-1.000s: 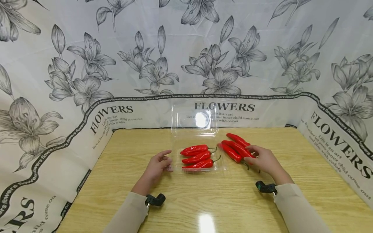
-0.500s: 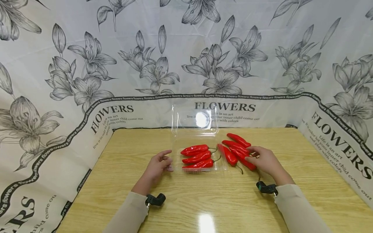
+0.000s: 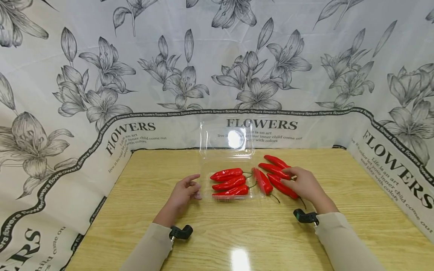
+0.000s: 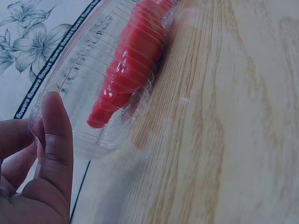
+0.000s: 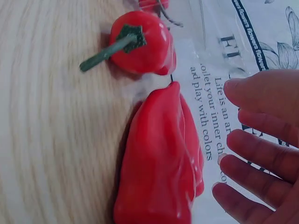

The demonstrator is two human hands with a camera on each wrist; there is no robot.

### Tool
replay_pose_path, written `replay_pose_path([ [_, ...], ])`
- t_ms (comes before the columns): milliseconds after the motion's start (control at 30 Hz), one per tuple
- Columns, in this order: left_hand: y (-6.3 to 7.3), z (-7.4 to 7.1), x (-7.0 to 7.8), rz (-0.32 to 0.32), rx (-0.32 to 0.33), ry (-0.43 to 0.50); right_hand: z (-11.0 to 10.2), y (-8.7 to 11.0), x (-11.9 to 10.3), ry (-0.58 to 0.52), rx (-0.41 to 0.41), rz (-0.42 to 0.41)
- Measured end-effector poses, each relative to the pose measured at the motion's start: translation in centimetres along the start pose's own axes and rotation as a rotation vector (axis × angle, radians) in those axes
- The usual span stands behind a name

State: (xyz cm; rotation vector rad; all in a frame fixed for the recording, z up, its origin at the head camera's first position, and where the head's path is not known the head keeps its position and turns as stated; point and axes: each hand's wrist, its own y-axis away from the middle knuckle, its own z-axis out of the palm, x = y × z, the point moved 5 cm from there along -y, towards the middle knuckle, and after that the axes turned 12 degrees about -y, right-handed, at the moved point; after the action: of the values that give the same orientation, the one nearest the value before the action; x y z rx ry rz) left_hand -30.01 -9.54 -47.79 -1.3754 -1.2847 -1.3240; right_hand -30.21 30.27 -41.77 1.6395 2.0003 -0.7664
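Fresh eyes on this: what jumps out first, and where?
The glossy red: three red peppers lie in a row inside the clear plastic container, mid-table, with four loose peppers at its right. Next, the left hand at the container's left edge and the right hand by the loose peppers. Behind hangs a bold black-and-white flower-print cloth.
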Motion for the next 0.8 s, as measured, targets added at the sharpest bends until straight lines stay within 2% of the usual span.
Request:
replay_pose_path([
  [233, 0.0, -0.1, -0.1, -0.006, -0.002, 0.007, 0.7, -0.8, -2.1, 0.015, 0.011, -0.082],
  [367, 0.0, -0.1, -0.1, 0.0, -0.003, -0.004, 1.4, -1.2, -3.3, -0.013, 0.011, -0.102],
  [800, 0.1, 0.0, 0.0, -0.008, -0.002, -0.002, 3.8, -2.4, -6.8, -0.023, -0.036, -0.222],
])
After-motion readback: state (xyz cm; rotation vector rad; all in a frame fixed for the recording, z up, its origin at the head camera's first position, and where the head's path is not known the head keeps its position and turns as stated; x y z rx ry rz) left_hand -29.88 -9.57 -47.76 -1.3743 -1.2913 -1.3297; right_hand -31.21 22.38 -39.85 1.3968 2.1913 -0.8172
